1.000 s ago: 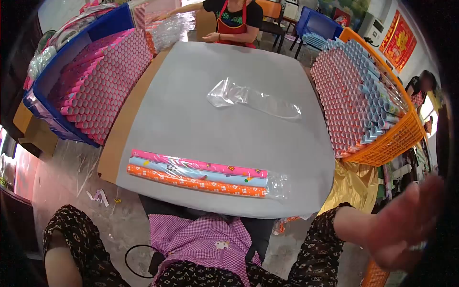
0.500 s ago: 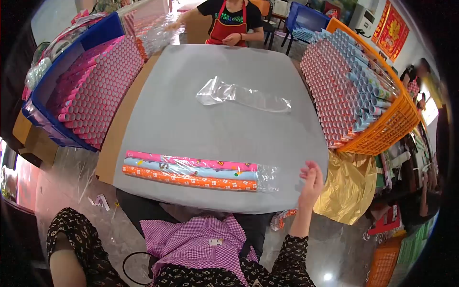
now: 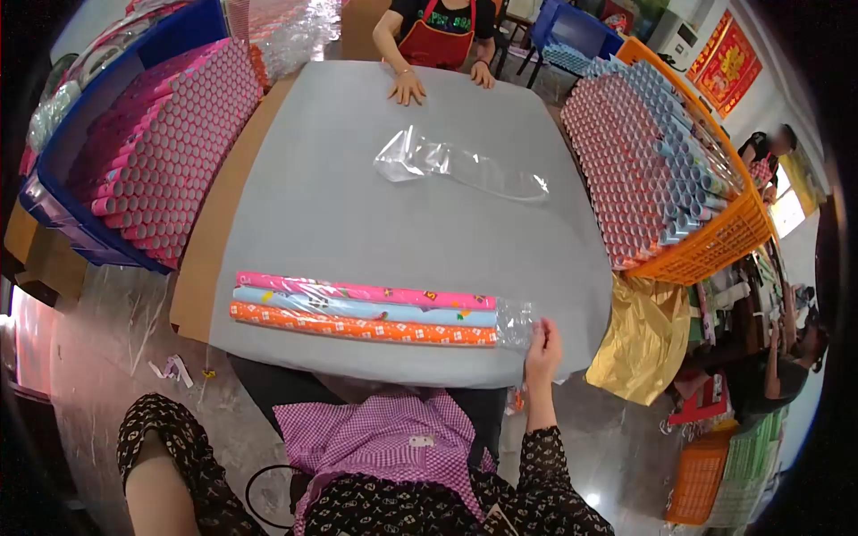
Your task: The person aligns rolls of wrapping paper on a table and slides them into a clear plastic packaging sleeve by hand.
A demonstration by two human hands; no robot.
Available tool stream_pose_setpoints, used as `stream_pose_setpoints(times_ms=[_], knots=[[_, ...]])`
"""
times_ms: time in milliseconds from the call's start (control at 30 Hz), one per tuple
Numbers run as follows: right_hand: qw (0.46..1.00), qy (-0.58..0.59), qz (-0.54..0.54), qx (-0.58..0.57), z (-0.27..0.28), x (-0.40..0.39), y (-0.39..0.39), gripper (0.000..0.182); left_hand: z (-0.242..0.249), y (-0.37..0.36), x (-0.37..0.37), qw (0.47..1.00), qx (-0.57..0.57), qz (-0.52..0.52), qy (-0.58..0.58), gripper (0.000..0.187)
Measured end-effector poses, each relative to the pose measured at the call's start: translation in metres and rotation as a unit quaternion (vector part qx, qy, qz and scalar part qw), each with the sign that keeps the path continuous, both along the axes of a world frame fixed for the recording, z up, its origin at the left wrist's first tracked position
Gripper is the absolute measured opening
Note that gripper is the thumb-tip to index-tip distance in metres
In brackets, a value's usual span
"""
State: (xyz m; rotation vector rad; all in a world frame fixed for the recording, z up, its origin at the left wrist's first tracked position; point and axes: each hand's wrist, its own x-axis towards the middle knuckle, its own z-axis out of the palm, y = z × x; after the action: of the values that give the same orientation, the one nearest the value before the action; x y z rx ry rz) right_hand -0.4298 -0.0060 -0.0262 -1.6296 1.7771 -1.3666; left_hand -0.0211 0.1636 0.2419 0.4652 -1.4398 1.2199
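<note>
Three rolls of patterned wrapping paper lie side by side near the table's front edge: a pink roll (image 3: 357,291), a light blue roll (image 3: 402,311) and an orange roll (image 3: 357,329). A clear plastic sleeve (image 3: 514,323) encloses them, its loose end sticking out past their right ends. At that loose end is my right hand (image 3: 542,350), fingers closed together on the film's edge. My left hand is out of view; only a black patterned sleeve and part of that arm show at lower left. Farther back lies another clear plastic sleeve (image 3: 456,170), crumpled and flat.
A blue crate (image 3: 54,201) of pink rolls stands left, and an orange crate (image 3: 715,246) of red and blue rolls right. Gold sheeting (image 3: 639,339) hangs below it. Across the grey table (image 3: 357,214), a person in a red apron rests both hands on its far edge.
My right hand has moved left and down from beside the rolls to the sleeve's loose end, its fingers closing. The person opposite has put both hands on the table. The view has shifted slightly.
</note>
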Motion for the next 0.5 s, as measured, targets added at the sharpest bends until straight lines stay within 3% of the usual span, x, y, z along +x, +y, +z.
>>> stream_pose_setpoints(times_ms=[167,333,500], knots=[[1.0,0.017,-0.021,0.01,0.002,0.002,-0.001,0.023,0.006,0.026,0.008,1.0,-0.028,0.011,0.003,0.062],[0.996,0.018,-0.037,-0.085,-0.012,-0.002,-0.01,0.022,0.015,0.048,0.016,0.996,-0.081,0.027,-0.011,0.061],[0.998,-0.012,-0.027,-0.06,-0.005,0.0,-0.009,0.023,0.026,0.08,0.012,0.994,-0.1,0.045,-0.019,0.06]])
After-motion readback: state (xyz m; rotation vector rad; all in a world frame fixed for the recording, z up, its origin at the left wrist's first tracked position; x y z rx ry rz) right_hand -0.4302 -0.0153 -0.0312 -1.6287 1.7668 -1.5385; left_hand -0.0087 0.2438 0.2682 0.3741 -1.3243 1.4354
